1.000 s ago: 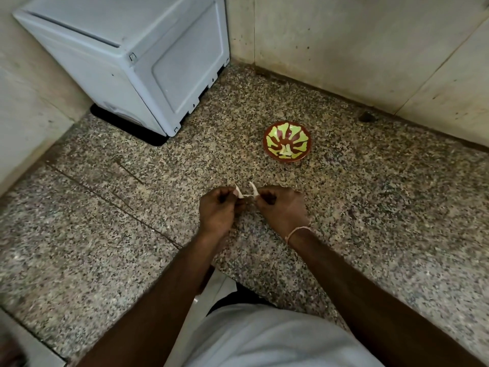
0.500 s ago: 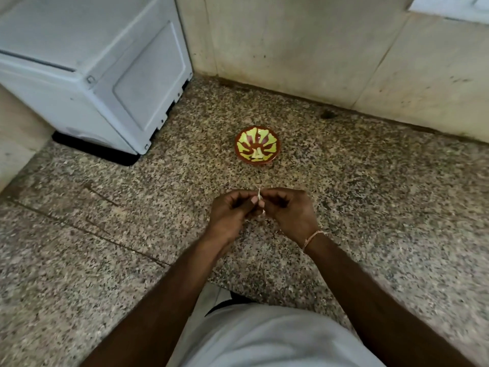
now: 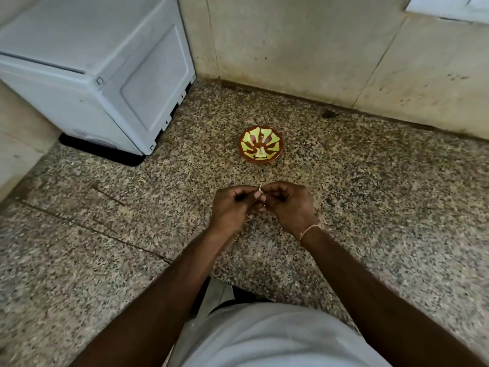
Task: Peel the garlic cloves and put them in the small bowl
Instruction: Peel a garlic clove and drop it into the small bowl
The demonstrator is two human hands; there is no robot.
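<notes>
Hands: our left hand (image 3: 232, 207) and right hand (image 3: 288, 205) both pinch the garlic clove (image 3: 260, 190). Risk: clove slips onto bench (image 3: 370, 207), short of small bowl (image 3: 261, 148).

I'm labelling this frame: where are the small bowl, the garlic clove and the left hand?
small bowl (image 3: 278, 144): head view, right rim.
garlic clove (image 3: 260, 188): head view, pale tip between the fingertips.
left hand (image 3: 232, 205): head view, back of hand.

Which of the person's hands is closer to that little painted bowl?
Right, slightly. The right hand lies just below the bowl; the left hand sits below and further left.
</notes>
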